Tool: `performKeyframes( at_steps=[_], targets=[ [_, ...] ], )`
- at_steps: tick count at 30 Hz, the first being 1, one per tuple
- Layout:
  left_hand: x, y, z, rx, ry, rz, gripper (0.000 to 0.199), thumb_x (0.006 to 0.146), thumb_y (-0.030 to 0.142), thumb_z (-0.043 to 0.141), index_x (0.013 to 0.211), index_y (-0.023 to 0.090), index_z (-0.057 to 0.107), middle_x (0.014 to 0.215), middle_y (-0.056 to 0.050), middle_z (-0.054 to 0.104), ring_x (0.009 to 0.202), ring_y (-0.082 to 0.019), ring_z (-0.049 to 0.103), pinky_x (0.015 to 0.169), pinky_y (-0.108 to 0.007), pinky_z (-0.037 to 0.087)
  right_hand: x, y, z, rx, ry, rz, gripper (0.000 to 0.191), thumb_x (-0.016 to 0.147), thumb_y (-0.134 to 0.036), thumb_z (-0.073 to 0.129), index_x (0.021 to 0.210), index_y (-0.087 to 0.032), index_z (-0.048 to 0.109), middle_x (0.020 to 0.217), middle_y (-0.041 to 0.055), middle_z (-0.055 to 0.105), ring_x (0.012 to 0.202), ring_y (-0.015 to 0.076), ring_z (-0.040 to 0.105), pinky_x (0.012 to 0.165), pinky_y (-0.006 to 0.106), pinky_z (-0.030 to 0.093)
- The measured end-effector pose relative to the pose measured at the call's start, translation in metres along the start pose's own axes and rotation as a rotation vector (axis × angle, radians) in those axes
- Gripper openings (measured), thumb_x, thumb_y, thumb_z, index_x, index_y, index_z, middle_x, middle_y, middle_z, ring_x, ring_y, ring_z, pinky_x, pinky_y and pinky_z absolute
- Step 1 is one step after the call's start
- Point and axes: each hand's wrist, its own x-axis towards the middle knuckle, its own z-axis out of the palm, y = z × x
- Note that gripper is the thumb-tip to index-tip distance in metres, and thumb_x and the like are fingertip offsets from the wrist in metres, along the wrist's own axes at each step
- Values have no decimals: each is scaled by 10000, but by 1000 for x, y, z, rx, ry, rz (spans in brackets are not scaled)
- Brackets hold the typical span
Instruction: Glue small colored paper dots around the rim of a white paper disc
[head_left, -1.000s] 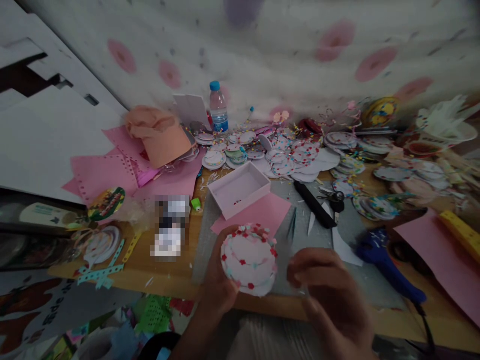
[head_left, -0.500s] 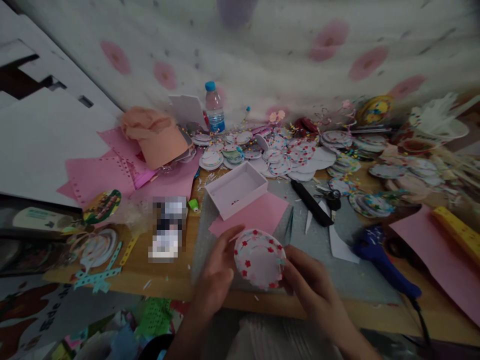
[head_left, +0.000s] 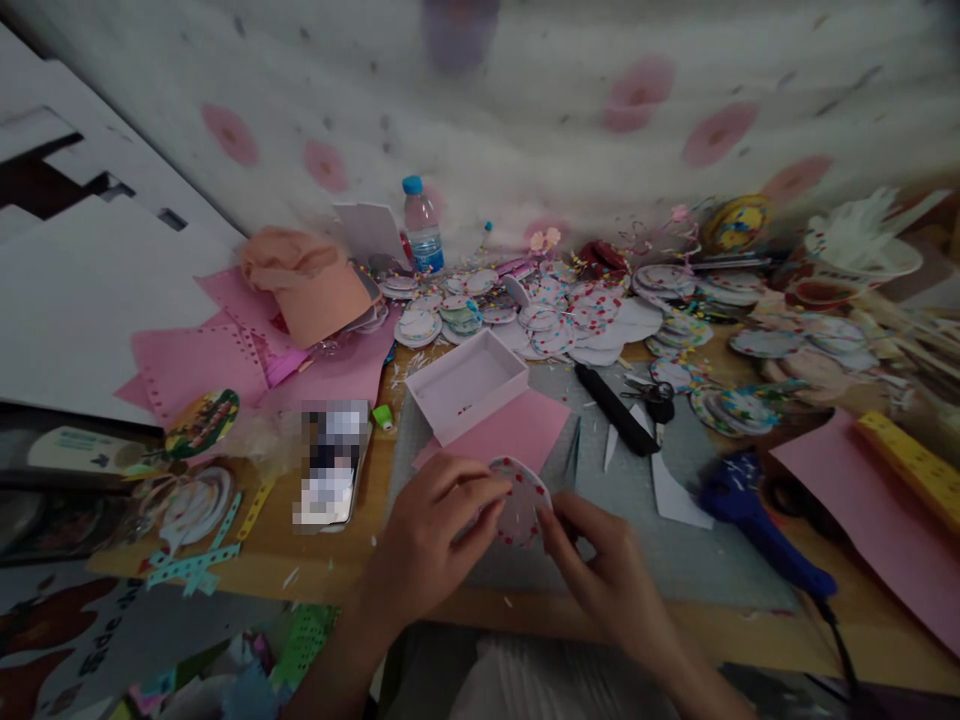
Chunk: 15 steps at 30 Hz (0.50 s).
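Observation:
A round white disc (head_left: 519, 505) with small red flowers round its rim is held up above the grey mat (head_left: 592, 535), near the table's front edge. My right hand (head_left: 600, 560) pinches the disc's right edge between thumb and fingers. On the left side, my left hand (head_left: 442, 530) has its fingers bent together over the disc's edge and covers part of it; whether a small piece sits between the fingertips is too small to tell. Just behind the hands lie a pink sheet (head_left: 525, 425) and an open white box (head_left: 469, 385).
Decorated discs (head_left: 547, 315) are heaped along the back by a water bottle (head_left: 424, 230). Right of the hands lie a black-handled cutter (head_left: 616, 408), keys (head_left: 658, 402) and a blue glue gun (head_left: 765, 520). A phone (head_left: 334, 460) and a peach cap (head_left: 307, 285) are on the left.
My left hand has moved from beside the disc to over its left edge, with fingers closed in. The disc is tilted and turned more, and my right hand has shifted slightly left.

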Motion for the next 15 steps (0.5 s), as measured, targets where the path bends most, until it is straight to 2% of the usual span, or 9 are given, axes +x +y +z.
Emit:
performKeyframes(
  at_steps=[5,8,11,15],
  targets=[
    [8,4,3,122,-90,28,233,884,143,528,1088,218,613,944,-56,643,884,-182,604,793,-317,484,-2,6,-1,-11,-5,7,322,949,-315,404,650,-201,438,556,-43,416,503,95,409,478,224,308],
    [10,4,6,152,-102,4,160,890,163,536,1010,209,632,887,-41,643,832,-171,607,747,-299,475,-3,8,-3,-7,-5,20,318,945,-309,413,648,-200,436,557,-45,412,507,93,406,477,221,308],
    [11,3,9,126,-54,-53,110,886,159,543,909,200,643,839,-28,638,788,-151,614,699,-262,472,-4,9,-5,12,-18,39,320,950,-308,403,656,-195,456,569,-39,433,521,96,422,490,222,322],
    [10,2,14,34,69,-137,116,865,142,560,890,198,658,797,-21,649,718,-129,623,650,-230,489,-4,11,-7,18,15,52,349,948,-326,407,629,-193,454,551,-39,431,508,97,424,478,221,321]
  ],
)
